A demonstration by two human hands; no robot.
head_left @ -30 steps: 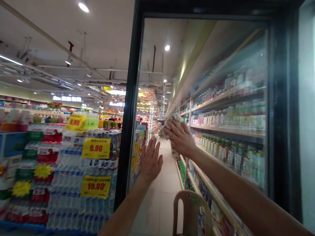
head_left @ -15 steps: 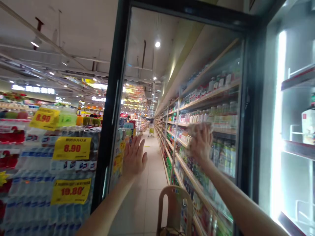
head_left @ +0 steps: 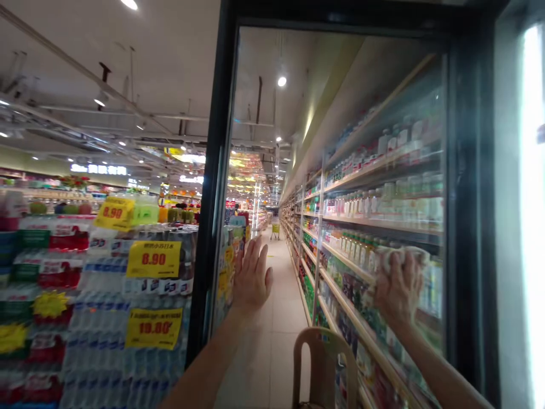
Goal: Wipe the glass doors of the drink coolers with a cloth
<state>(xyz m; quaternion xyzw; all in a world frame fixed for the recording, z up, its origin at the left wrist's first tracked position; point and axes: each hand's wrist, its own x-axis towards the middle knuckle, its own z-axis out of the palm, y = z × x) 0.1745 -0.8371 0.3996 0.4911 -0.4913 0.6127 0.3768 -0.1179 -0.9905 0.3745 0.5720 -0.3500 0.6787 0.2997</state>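
Bunched cloth (head_left: 402,257) under right hand (head_left: 398,289) on glass (head_left: 383,113) (left hand (head_left: 253,278) beside frame (head_left: 214,170)).

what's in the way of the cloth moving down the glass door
Nothing visible blocks it: the cloth under the right hand lies on the glass door, with no object on the pane below it. Lower down, a plastic chair back stands left of the hand; its distance from the glass cannot be told.

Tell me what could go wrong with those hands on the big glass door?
The left hand presses bare on the glass cooler door, so it may leave smudges. The door stands open, so it might swing and bump the plastic chair below. The cloth under the right hand could slip and fall.
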